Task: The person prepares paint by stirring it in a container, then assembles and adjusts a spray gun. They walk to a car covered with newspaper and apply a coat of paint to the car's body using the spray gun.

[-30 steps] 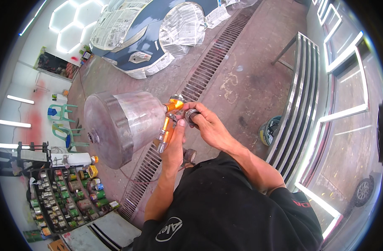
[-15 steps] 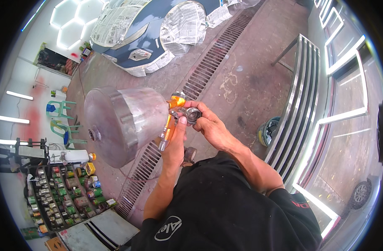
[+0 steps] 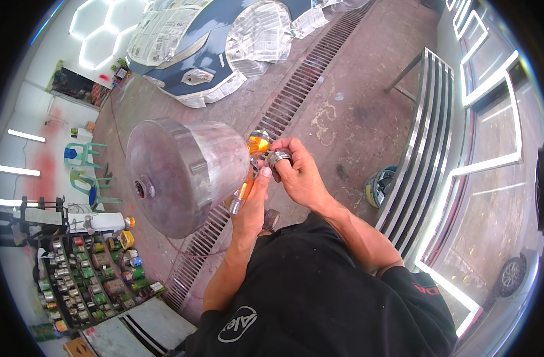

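Observation:
My left hand (image 3: 251,209) is wrapped round the gold body and handle of a spray gun (image 3: 258,145). Its big, cloudy plastic cup (image 3: 185,169) lies on its side, pointing left, with a round threaded spout at the end. Between the fingers of my right hand (image 3: 303,179) is a silver metal ring (image 3: 280,158), which looks like the gun's air cap. The ring is close beside the gun's front and my left thumb. Whether the ring touches the gun I cannot tell; fingers hide that spot.
A dark blue car (image 3: 206,68) masked with newspaper stands ahead. A floor grate (image 3: 307,71) runs diagonally past me. To the right are a slatted metal bench (image 3: 417,172) and a bucket (image 3: 379,185). A rack of paint cans (image 3: 90,276) and green chairs (image 3: 87,181) stand at left.
The spray gun and its cup have shifted slightly right, and the cup's end has turned more toward me. My right hand has tilted the metal ring, so its open face no longer shows.

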Tool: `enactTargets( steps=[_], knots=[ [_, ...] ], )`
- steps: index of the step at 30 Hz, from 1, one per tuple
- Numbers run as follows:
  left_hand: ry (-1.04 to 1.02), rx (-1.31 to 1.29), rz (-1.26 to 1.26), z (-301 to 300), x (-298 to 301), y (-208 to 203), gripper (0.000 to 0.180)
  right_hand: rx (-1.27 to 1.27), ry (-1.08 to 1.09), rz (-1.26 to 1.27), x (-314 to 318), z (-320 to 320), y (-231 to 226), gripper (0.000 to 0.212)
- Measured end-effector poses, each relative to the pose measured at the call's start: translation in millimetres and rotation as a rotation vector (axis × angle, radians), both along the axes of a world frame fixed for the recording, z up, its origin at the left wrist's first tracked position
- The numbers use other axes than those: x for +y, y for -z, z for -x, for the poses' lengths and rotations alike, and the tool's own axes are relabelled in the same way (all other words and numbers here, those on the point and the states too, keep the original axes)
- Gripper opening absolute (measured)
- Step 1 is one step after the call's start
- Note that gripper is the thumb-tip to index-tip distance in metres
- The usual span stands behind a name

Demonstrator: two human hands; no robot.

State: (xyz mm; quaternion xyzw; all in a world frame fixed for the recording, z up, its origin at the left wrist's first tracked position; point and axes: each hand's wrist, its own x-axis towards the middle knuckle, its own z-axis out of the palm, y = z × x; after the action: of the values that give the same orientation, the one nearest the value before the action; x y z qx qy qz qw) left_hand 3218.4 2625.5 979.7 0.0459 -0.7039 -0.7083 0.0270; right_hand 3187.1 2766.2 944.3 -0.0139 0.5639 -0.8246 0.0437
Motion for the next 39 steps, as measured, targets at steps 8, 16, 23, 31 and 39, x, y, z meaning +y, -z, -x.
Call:
enactTargets(
  steps=[8, 16, 23, 31, 39],
  knots=[
    [0.029, -0.001, 0.064, 7.8, -8.7, 5.2, 0.034, -0.118, -0.065, 0.207, -2.6, -6.3, -24.2, 0.046],
    [-0.018, 0.006, -0.015, 11.1, -6.0, -3.9, 0.048, -0.187, -0.242, 0.349, 13.4, 0.9, -24.7, 0.07],
    [-0.023, 0.004, -0.016, 12.2, -5.4, -2.8, 0.047, -0.156, -0.27, 0.229, 16.3, 3.0, -15.3, 0.075],
    [-0.034, -0.045, 0.125, 9.6, -11.8, 8.2, 0.037, -0.175, -0.046, 0.274, 5.2, 0.8, -7.5, 0.033],
    [-0.057, -0.033, 0.122, -2.1, 1.8, 6.3, 0.031, -0.018, 0.197, 0.125, 0.3, -0.6, 17.2, 0.022]
  ],
)
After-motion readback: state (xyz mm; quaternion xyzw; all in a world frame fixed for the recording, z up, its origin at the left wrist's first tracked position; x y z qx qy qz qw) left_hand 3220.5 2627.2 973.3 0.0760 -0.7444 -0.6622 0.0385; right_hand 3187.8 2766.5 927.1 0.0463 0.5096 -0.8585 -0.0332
